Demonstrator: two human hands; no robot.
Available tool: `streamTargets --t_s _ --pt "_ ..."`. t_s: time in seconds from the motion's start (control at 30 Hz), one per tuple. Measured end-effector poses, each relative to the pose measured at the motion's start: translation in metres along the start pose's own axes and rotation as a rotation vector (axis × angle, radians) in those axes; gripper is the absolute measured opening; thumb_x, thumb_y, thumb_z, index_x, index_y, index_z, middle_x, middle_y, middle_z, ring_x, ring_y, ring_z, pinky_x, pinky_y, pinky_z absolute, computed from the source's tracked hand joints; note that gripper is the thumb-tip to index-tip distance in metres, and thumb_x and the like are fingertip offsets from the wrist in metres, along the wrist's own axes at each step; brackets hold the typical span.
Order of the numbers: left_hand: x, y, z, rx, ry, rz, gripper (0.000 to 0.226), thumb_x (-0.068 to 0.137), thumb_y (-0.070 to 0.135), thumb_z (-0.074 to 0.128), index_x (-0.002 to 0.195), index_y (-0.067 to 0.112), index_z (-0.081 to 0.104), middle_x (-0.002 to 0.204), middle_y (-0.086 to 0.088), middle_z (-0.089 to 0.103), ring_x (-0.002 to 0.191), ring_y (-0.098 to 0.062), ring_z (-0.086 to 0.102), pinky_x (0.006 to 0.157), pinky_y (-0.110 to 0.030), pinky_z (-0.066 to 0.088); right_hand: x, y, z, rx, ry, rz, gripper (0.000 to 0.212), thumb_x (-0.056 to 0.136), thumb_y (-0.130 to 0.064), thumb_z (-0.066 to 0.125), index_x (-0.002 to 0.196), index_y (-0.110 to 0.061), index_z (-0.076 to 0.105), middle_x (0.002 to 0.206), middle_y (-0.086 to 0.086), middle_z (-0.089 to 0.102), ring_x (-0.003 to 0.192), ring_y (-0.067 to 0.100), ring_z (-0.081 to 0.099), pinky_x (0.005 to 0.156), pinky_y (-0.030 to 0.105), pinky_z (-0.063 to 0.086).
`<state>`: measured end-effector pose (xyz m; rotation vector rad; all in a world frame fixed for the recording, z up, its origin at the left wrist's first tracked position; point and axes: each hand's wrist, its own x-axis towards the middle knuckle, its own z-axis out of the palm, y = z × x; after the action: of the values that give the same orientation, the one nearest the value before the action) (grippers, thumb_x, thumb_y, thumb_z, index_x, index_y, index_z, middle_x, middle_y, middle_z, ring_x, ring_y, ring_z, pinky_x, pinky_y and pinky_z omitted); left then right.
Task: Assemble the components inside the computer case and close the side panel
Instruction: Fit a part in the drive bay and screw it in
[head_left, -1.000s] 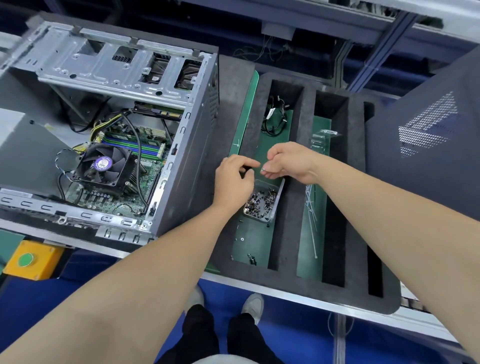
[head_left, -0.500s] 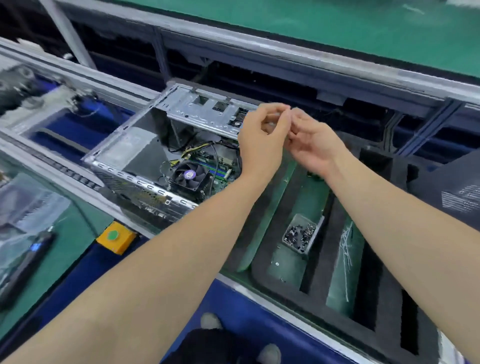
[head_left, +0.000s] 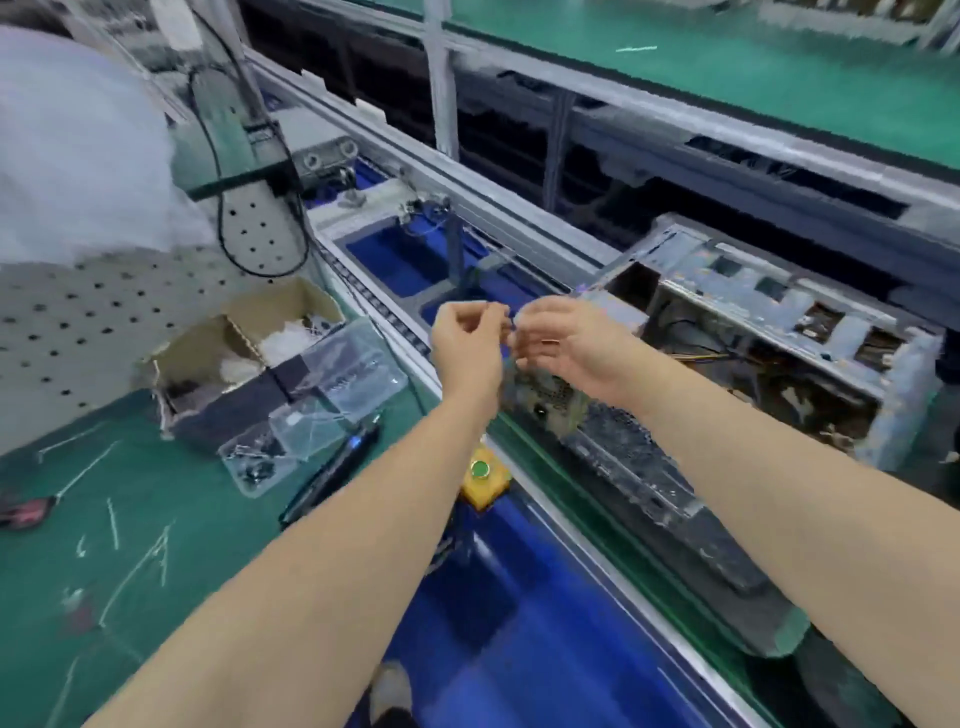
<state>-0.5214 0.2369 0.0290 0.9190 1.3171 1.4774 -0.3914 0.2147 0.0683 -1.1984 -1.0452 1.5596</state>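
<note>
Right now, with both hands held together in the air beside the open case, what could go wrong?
If the left hand and right hand hold a small part between them, too small to make out, a slip could drop it into the blue conveyor gap or the open computer case.

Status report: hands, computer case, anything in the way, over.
Left hand and right hand held up, fingertips nearly meeting; grip too blurred to call. Computer case open, to their right. Nothing blocking seen.
</note>
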Motion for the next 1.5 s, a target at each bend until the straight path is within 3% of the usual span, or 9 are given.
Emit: streamTargets --t_s 0.3,0.47,0.67,0.77,0.87,1.0,1.2,1.37,1.5 --pt "0.133 -0.074 -0.227 0.198 0.008 -0.299 0.009 0.091 0.011 0.077 0.098 0.008 0.074 0.072 -0.001 0.075 0.065 -0.012 0.069 0.067 -0.027 0.058 0.135 0.134 0.177 -0.233 0.109 0.498 0.033 0.103 -0.014 0.063 0.132 0.004 0.060 0.104 0.017 0.070 0.090 0.030 0.073 0.089 0.042 0.064" --pt "0.164 -0.117 -0.260 0.453 -0.149 -0.503 0.005 0.091 0.010 0.077 0.094 0.007 0.074 0.090 -0.016 0.075 0.083 -0.026 0.067 0.088 -0.045 0.061 0.160 0.186 0.201 -0.159 0.346 0.665 0.014 0.100 -0.014 0.064 0.111 -0.006 0.060 0.108 0.017 0.056 0.088 0.028 0.059 0.101 0.048 0.057" --pt "0.165 -0.146 -0.250 0.746 -0.368 -0.472 0.015 0.094 0.012 0.069 0.081 0.018 0.069 0.076 0.004 0.065 0.082 -0.020 0.062 0.073 -0.027 0.046 0.172 0.215 0.223 0.018 0.454 0.736 0.019 0.101 -0.007 0.056 0.083 -0.012 0.058 0.063 0.007 0.061 0.054 0.020 0.058 0.085 0.045 0.058" --pt "0.166 -0.154 -0.248 0.742 -0.324 -0.502 0.010 0.093 0.015 0.071 0.083 0.016 0.070 0.080 0.001 0.068 0.081 -0.021 0.062 0.071 -0.029 0.047 0.174 0.225 0.233 -0.013 0.504 0.707 0.014 0.102 -0.013 0.062 0.089 -0.010 0.061 0.087 0.014 0.068 0.073 0.026 0.065 0.071 0.039 0.059" --pt "0.165 -0.155 -0.244 0.715 -0.299 -0.532 0.021 0.091 0.024 0.076 0.072 0.023 0.068 0.072 0.002 0.068 0.073 -0.022 0.061 0.069 -0.033 0.051 0.172 0.232 0.238 -0.119 0.563 0.655 0.029 0.107 -0.030 0.059 0.121 -0.004 0.059 0.118 0.019 0.069 0.107 0.036 0.068 0.094 0.048 0.059" --pt "0.165 -0.141 -0.230 0.589 -0.266 -0.549 0.008 0.091 0.021 0.075 0.085 0.021 0.071 0.090 -0.009 0.077 0.082 -0.026 0.072 0.082 -0.043 0.062 0.154 0.223 0.234 -0.182 0.543 0.525 0.042 0.111 -0.045 0.041 0.131 -0.010 0.053 0.124 0.013 0.065 0.113 0.033 0.063 0.104 0.047 0.052" --pt "0.159 -0.082 -0.171 0.073 -0.347 -0.663 0.012 0.104 0.020 0.061 0.098 0.013 0.069 0.080 -0.002 0.071 0.069 -0.018 0.068 0.066 -0.031 0.058 0.115 0.155 0.208 -0.157 0.471 0.273 0.042 0.107 -0.057 0.045 0.111 -0.017 0.059 0.100 0.010 0.072 0.094 0.032 0.071 0.093 0.055 0.058" --pt "0.130 -0.022 -0.104 -0.133 -0.573 -0.629 0.019 0.107 0.025 0.050 0.101 0.017 0.066 0.094 0.003 0.074 0.081 -0.019 0.068 0.069 -0.033 0.050 0.064 0.090 0.166 -0.079 0.519 0.092 0.037 0.105 -0.055 0.053 0.108 -0.018 0.051 0.095 0.017 0.071 0.058 0.025 0.071 0.046 0.040 0.058" --pt "0.088 0.014 -0.048 -0.203 -0.672 -0.638 0.030 0.108 0.033 0.050 0.097 0.016 0.072 0.089 0.006 0.077 0.078 -0.010 0.074 0.065 -0.033 0.060 0.014 0.050 0.126 -0.123 0.580 -0.001 0.037 0.104 -0.057 0.053 0.107 -0.020 0.049 0.090 0.015 0.068 0.066 0.031 0.072 0.061 0.060 0.063"
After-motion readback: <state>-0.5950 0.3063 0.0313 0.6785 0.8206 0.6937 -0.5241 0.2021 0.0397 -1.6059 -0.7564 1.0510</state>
